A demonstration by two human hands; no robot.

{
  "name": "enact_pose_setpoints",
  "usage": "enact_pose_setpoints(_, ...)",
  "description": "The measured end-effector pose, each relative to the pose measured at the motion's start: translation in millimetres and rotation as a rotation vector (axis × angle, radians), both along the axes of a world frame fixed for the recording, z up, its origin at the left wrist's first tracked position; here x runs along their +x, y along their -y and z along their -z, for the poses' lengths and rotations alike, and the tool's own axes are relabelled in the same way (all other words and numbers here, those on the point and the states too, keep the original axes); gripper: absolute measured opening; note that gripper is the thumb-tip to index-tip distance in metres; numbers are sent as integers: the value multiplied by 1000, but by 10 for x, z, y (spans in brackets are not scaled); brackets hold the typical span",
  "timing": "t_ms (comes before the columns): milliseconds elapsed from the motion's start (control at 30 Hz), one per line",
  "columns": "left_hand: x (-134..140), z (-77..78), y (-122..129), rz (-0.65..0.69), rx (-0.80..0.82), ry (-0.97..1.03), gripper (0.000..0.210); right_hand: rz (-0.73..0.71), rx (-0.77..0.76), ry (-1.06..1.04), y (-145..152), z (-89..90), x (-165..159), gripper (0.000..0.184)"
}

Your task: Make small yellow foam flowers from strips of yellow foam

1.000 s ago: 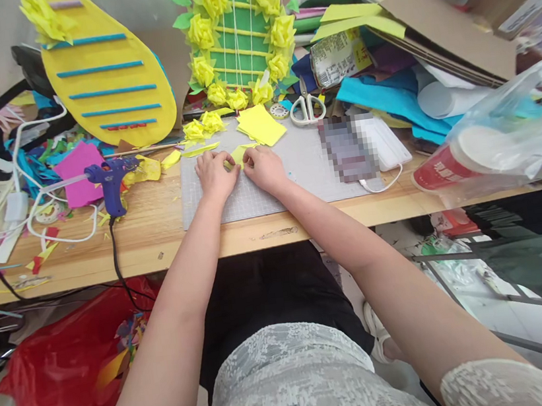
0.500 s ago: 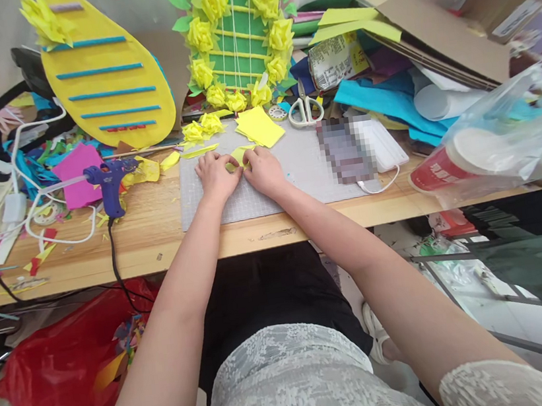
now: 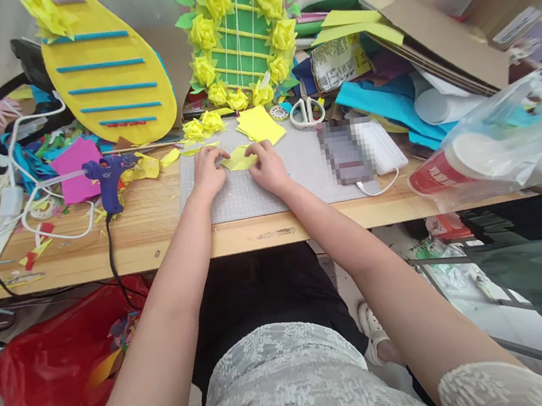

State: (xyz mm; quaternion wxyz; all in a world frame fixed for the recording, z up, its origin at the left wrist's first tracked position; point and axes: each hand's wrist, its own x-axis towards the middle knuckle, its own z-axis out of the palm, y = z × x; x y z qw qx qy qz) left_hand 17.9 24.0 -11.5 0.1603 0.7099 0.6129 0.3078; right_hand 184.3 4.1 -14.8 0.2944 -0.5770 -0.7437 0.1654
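Observation:
A small piece of yellow paper [image 3: 239, 159] is stretched between my two hands over the grey cutting mat [image 3: 250, 199]. My left hand [image 3: 209, 171] has its fingers curled at the paper's left edge. Its right edge is pinched in my right hand [image 3: 269, 166]. Just behind my right hand lies a stack of yellow paper squares [image 3: 261, 126]. Two finished yellow paper flowers [image 3: 203, 125] rest behind my left hand. White-handled scissors [image 3: 307, 110] lie at the mat's back edge.
A blue glue gun [image 3: 109, 181] stands at left, its cord hanging over the table edge. Behind are a yellow teardrop board [image 3: 109, 78] and a green board ringed with yellow flowers [image 3: 236, 34]. At right are a blurred-out phone [image 3: 345, 151] and a bagged red cup [image 3: 439, 171].
My hands have drawn apart, and more of the yellow paper shows between them. The view has shifted slightly.

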Motion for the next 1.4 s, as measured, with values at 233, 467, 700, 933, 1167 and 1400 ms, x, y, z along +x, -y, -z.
enact_pose_setpoints(233,-38,-42,-20,82,31,-100,19,14,-12,-20,22,-33,50,38)
enact_pose_setpoints(467,-5,-172,92,72,151,-174,14,-14,-2,-98,9,-5,62,39)
enact_pose_setpoints(700,75,-227,259,181,188,-223,15,-141,66,-185,-37,38,67,46)
enact_pose_setpoints(933,206,-77,211,141,111,-343,21,-65,17,-162,-18,-16,73,42)
enact_pose_setpoints(1167,190,-63,175,80,98,-285,26,-10,-24,-131,-11,-28,64,50)
enact_pose_setpoints(1400,169,-67,179,102,94,-217,16,-48,-16,-96,-47,36,69,54)
